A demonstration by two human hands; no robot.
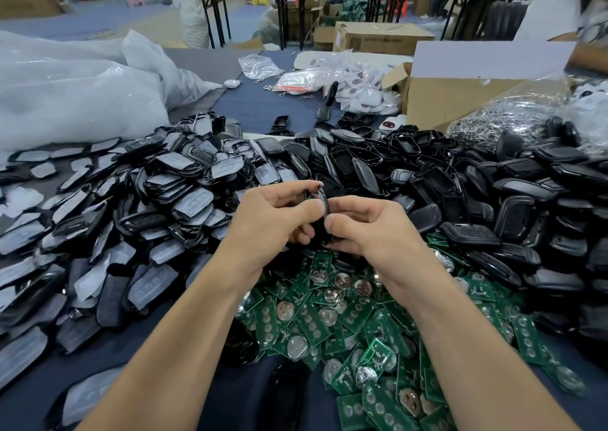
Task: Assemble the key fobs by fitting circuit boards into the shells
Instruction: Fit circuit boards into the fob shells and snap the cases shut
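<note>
Shell (321, 205), black plastic, stands edge-up between both hands above the green circuit boards (329, 325). The left hand (276, 221) and right hand (371, 229) pinch it. It is probably light, stiff and slick, so the rims give the best hold.

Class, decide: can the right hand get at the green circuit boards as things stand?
Probably yes: the circuit boards lie uncovered close beneath the right hand. But it and the left hand both grip a black shell, so it must let go first.
</note>
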